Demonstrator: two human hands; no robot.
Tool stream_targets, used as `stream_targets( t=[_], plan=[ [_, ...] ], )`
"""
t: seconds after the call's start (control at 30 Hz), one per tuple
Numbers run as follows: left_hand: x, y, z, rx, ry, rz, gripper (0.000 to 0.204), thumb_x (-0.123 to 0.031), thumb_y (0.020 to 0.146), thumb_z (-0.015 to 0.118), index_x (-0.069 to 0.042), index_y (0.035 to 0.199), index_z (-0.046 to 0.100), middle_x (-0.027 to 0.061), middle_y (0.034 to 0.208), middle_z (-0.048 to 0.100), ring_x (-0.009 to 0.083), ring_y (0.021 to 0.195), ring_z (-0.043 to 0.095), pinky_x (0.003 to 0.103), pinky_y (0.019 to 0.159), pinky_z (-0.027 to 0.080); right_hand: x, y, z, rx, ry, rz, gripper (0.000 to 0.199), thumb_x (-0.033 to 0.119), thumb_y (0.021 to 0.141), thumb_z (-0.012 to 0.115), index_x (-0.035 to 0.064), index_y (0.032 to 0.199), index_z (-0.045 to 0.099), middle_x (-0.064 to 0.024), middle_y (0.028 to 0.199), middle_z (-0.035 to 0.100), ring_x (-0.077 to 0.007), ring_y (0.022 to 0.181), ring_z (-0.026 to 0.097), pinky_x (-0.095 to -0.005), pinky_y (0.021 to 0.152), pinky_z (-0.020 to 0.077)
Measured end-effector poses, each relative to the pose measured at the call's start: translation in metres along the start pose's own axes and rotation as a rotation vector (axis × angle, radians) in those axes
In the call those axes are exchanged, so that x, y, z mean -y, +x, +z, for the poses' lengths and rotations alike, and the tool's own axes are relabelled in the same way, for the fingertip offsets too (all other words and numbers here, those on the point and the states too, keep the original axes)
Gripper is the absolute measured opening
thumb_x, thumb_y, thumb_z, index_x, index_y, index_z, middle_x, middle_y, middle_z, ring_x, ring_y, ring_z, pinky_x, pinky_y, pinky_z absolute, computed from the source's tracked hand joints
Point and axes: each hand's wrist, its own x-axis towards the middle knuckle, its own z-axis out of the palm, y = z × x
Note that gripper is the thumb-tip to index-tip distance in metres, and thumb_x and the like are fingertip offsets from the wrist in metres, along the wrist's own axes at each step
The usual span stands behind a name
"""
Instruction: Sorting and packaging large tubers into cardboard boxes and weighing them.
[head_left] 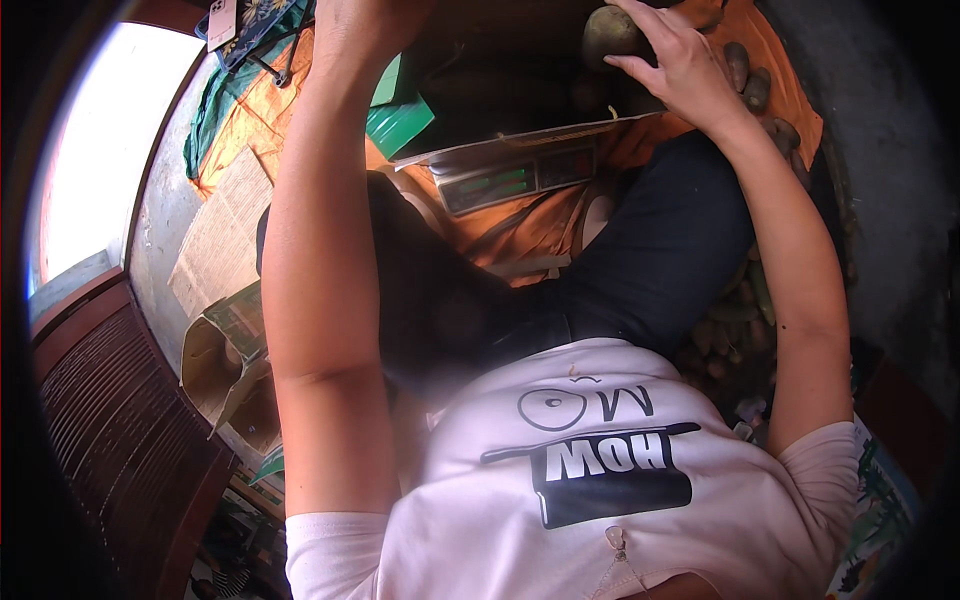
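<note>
Currently in the right hand (pixel 690 75): a round, dull greenish-brown vegetable (pixel 612 32) is grasped, the thumb set on its near side and the fingers on its far side.
Vegetable's place: it is held at the far right of the box mouth; whether it is raised over the opening or lowered inside cannot be told.
Left hand (pixel 375 18): only its base is shown at the far edge, so whether its grip is released or clenched cannot be told.
Step in hand: by judgement, vegetables are being handled piece by piece at the box, the direction of transfer being unclear.
Next move: a steady pinch, kept clear of the cardboard rim, would seem to be called for, with a gentle release once the piece is supported.
Cardboard box (pixel 545 138): its interior is sunk in shadow; rounded forms are faintly made out, their number uncertain.
Scale (pixel 500 185): its green-lit display is seen below the box's near rim.
Green plastic container (pixel 400 118): it is placed just left of the box, its contents hidden.
Orange sheet (pixel 775 45): several brownish vegetables (pixel 757 92) are laid on its right part.
Heap (pixel 715 340): more vegetables are piled near right, beside the leg.
</note>
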Motion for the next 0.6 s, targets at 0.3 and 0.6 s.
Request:
stream_targets(
  t=[0.3,0.6],
  plan=[
    [0.044,0.015,0.020,-0.198,-0.051,0.182,0.028,-0.028,0.095,0.072,-0.001,0.100,0.077,0.0200,0.095,0.076,0.0320,0.089,0.075,0.039,0.079,0.057,0.043,0.016,-0.013,-0.179,0.099,-0.025,0.049,0.008,0.088,0.072,-0.0007,0.133,0.055,-0.0193,0.115,0.065,-0.0351,0.109,0.065,-0.0410,0.095,0.0521],
    [0.053,0.007,0.003,-0.256,-0.030,0.197,0.034,-0.033,0.099,0.068,-0.001,0.102,0.077,0.0193,0.092,0.076,0.0255,0.082,0.073,0.036,0.073,0.055,-0.084,-0.239,-0.066,-0.576,0.283,0.884,0.027,0.013,0.101,0.065,-0.0011,0.124,0.067,-0.0110,0.111,0.073,-0.0142,0.099,0.070,-0.0280,0.087,0.0538]
  ],
)
